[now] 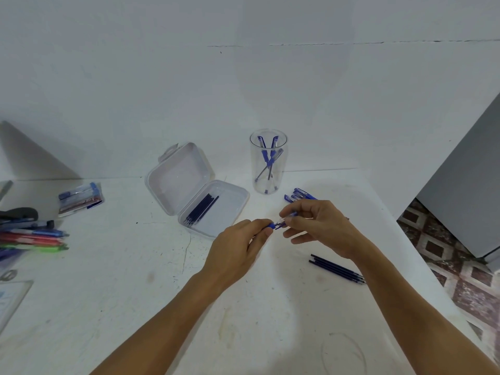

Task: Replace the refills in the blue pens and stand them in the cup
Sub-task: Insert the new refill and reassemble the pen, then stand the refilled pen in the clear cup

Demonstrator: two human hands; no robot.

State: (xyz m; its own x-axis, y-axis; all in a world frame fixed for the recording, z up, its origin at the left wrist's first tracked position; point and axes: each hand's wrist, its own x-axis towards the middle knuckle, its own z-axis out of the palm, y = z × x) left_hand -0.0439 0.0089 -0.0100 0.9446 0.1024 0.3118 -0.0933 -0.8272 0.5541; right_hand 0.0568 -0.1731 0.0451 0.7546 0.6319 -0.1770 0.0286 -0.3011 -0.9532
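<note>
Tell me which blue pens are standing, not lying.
The pens in the clear cup, leaning against its wall. The other pens lie flat on the table behind the right hand.

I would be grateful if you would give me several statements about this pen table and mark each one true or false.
1. The clear cup already holds blue pens. True.
2. The plastic case is closed. False: its lid is open, and dark refills lie in its base.
3. Both hands hold one blue pen between them. True: the left hand and the right hand each grip it.
4. The loose refills lie to the left of the case. False: they lie on the table beside the right forearm.
5. Further pens lie behind the right hand. True.
</note>
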